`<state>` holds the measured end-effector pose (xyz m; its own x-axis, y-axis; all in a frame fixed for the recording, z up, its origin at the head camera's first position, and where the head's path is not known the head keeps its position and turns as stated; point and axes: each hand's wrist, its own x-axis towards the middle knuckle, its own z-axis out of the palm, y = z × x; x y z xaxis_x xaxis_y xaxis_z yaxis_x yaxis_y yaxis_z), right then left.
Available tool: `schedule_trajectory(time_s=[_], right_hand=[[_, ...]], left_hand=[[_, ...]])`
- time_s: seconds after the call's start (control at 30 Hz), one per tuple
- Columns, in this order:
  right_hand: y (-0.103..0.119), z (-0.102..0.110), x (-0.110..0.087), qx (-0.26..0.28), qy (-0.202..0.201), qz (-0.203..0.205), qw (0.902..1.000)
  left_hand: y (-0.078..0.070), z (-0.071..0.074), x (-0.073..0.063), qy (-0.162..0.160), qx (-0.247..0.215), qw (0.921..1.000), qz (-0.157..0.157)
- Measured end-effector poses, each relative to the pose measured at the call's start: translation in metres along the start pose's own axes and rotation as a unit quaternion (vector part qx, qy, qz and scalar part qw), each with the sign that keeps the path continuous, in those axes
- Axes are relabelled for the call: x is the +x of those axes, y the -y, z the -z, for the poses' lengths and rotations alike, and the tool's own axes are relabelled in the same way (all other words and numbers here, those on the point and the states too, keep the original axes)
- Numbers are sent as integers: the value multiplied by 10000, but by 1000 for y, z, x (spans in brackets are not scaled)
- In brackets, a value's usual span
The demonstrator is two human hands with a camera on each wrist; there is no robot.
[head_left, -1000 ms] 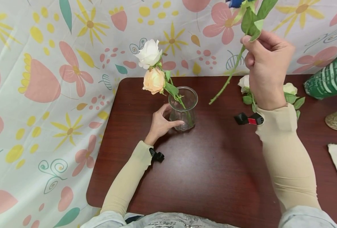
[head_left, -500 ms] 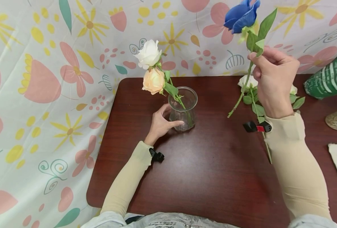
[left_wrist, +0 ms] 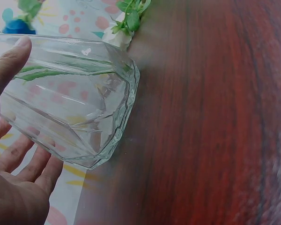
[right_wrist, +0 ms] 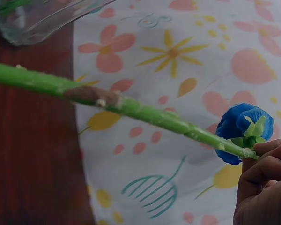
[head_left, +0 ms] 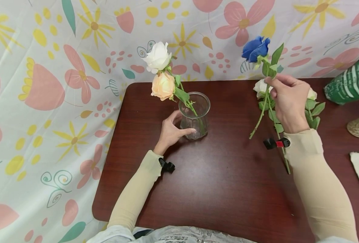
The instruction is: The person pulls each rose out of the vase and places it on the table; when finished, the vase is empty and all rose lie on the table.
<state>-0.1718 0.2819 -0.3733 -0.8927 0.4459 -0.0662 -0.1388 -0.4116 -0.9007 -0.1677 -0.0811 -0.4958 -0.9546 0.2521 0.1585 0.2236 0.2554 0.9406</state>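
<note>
Left hand: half-curled, thumb and fingers round glass vase, near far edge of table. Right hand: pinching blue rose by its stem, bloom up, right of vase. Step, as judged: adding rose to vase; next move calls for stem-end over vase mouth.

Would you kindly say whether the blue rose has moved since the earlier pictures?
Yes; the blue rose has moved down the head view, relative to the patterned backdrop.

2 beige sleeves, 2 black wrist mounts, 1 part red, and a pale, dark-printed shirt are worn.
</note>
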Motion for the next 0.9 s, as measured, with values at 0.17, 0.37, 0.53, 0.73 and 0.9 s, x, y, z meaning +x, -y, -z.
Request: schedule_trajectory(time_s=[0.17,0.37,0.53,0.73,0.9], right_hand=[[-16,15,2,-271,-149,-296,9991],[-38,31,7,-673,-329,-649,9951],[-50,42,10,-963,-374,-1090,9887],[-61,48,12,-1439,-581,-1344,9787],[-67,51,13,-1657,-611,-1356,9749]], left_hand=[[0,0,0,20,-57,10000,-15],[-1,0,0,28,-98,9999,-1],[-1,0,0,13,-55,10000,-10],[-1,0,0,2,-18,10000,-12],[-1,0,0,17,-38,10000,-35]])
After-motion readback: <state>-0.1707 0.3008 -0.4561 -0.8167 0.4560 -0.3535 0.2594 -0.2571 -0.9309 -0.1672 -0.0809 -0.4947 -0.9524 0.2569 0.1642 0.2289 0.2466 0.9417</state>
